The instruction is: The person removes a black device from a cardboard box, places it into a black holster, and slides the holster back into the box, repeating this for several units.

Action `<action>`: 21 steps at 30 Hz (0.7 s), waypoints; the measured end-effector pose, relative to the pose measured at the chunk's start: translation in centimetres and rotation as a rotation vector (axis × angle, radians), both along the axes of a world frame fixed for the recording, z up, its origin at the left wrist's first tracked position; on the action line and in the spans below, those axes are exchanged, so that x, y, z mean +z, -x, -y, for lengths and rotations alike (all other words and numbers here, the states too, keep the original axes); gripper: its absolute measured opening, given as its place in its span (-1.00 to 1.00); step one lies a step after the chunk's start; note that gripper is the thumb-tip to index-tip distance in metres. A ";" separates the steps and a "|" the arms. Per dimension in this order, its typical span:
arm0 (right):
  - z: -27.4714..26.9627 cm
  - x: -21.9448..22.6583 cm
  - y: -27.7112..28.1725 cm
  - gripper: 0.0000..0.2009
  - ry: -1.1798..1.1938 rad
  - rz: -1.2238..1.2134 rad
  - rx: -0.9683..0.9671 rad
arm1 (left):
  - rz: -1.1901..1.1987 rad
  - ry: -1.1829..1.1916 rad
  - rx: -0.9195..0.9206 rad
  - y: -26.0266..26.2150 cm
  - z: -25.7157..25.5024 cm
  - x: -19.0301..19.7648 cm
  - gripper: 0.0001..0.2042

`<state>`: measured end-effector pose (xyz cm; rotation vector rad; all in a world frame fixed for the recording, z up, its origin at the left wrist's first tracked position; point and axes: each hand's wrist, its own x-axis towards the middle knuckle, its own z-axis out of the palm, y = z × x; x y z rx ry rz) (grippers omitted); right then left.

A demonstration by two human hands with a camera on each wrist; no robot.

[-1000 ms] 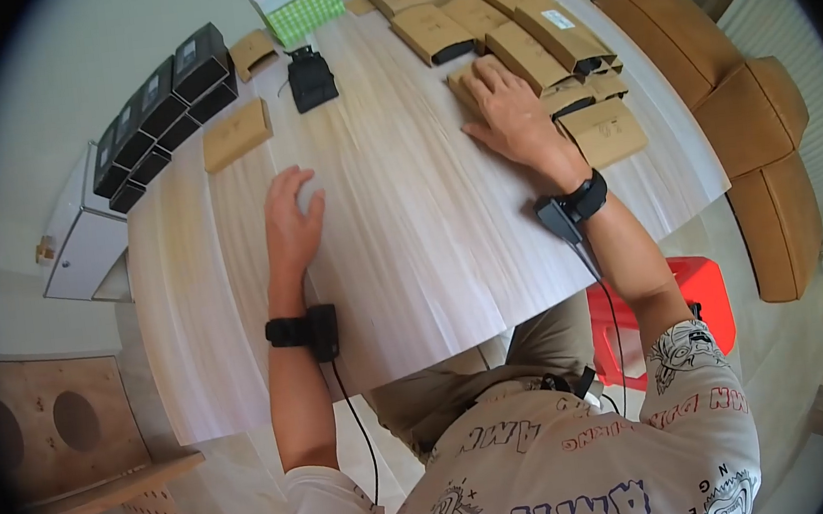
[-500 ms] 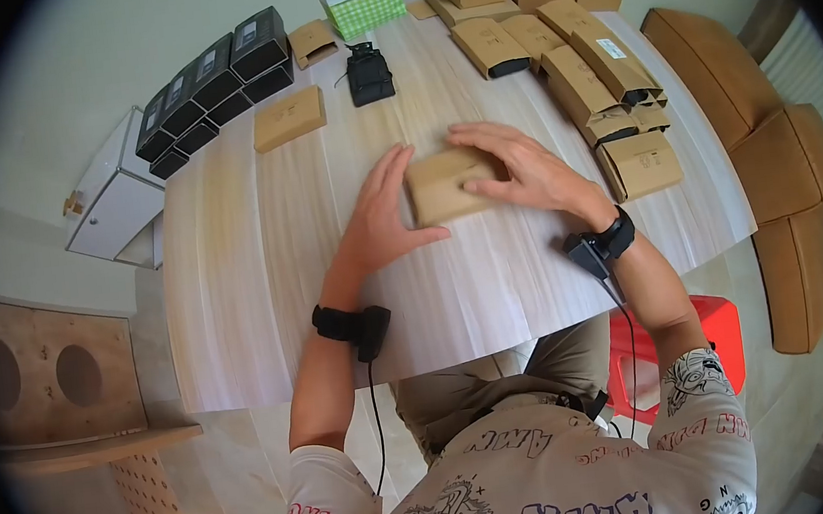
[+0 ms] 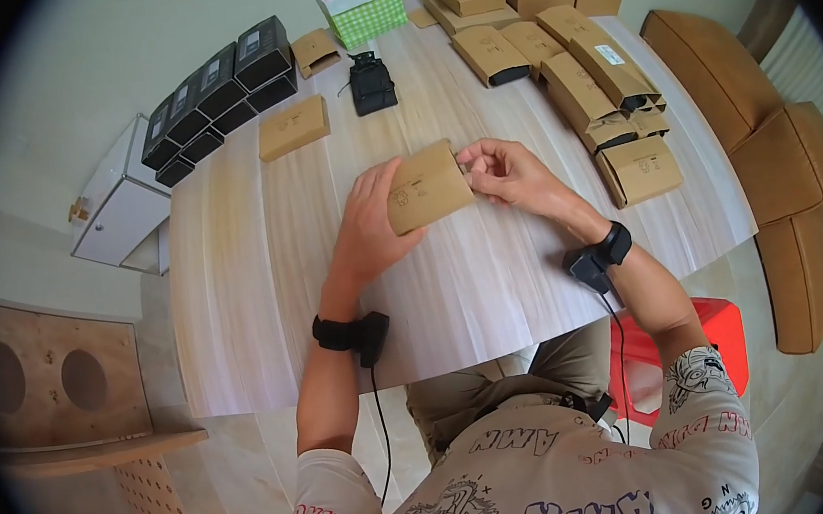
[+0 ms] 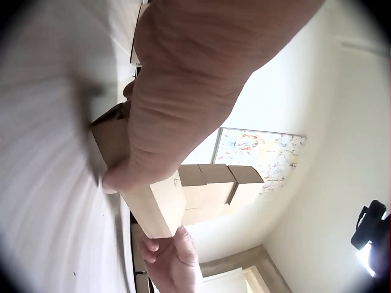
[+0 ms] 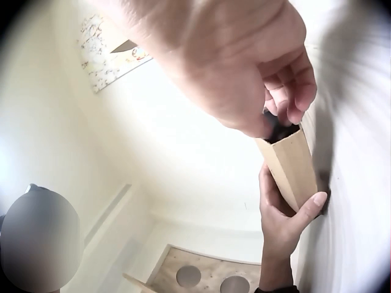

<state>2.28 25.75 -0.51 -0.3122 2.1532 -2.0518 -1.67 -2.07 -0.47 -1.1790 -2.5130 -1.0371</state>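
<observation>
A small brown cardboard box (image 3: 430,190) is held tilted over the middle of the table. My left hand (image 3: 369,219) grips it from the left, thumb along the near side and fingers along the far side. The box's right end is open, and a black item (image 5: 282,129) shows inside it in the right wrist view. Curled at that open end, the fingers and thumb of my right hand (image 3: 514,181) pinch at the black item. Most of the item is hidden by the box and the fingers.
Brown boxes (image 3: 579,89) are piled along the table's right side, some with black contents showing. Black boxes (image 3: 218,87) are stacked at the back left. A black pouch-like item (image 3: 372,85), another brown box (image 3: 294,127) and a green checked bag (image 3: 364,11) stand toward the back.
My right hand has brought a box from the right-hand pile to the middle. The left hand has come over and taken hold of it, and my right fingers have moved to its open end.
</observation>
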 end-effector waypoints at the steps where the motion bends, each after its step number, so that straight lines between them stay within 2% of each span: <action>1: 0.0 -0.2 0.0 -0.71 -0.052 0.013 -0.039 | 0.018 -0.020 -0.012 -0.2 -0.2 0.3 -0.14; 3: -0.2 -1.4 0.1 -0.73 -0.105 0.023 -0.077 | -0.041 0.005 -0.040 -0.1 -0.4 -0.1 -0.16; 5: -0.5 -2.9 0.8 -0.77 -0.235 -0.073 -0.102 | -0.109 0.029 -0.068 -0.1 -0.8 0.3 -0.17; 9: -1.7 -1.5 1.6 -0.71 -0.269 -0.084 -0.112 | -0.080 0.034 -0.035 0.2 -0.2 1.2 -0.19; 11: -3.4 0.4 1.7 -0.70 -0.128 0.072 -0.383 | -0.057 0.005 -0.015 0.9 1.2 0.4 -0.18; 12: -4.9 0.0 2.3 -0.75 -0.059 0.100 -0.401 | -0.089 0.012 0.036 1.9 2.4 0.0 -0.16; 14: -6.3 -0.1 2.7 -0.75 -0.088 0.146 -0.468 | -0.127 0.015 0.102 2.9 3.8 -0.4 -0.14; 17: -6.0 -0.2 2.0 -0.63 -0.148 0.102 -0.391 | -0.079 0.048 0.233 3.4 6.1 -0.4 -0.09; 18: -6.8 -0.7 2.4 -0.48 -0.365 0.121 -0.287 | -0.089 0.069 0.258 3.5 6.5 -0.5 -0.07; 20: -5.0 0.2 0.7 -0.33 -0.843 -0.401 -0.331 | -0.102 0.089 0.299 3.6 7.5 -1.2 -0.06; 21: -4.1 0.7 0.3 -0.25 -0.787 -0.494 -0.277 | -0.096 0.148 0.335 3.6 8.0 -1.6 -0.07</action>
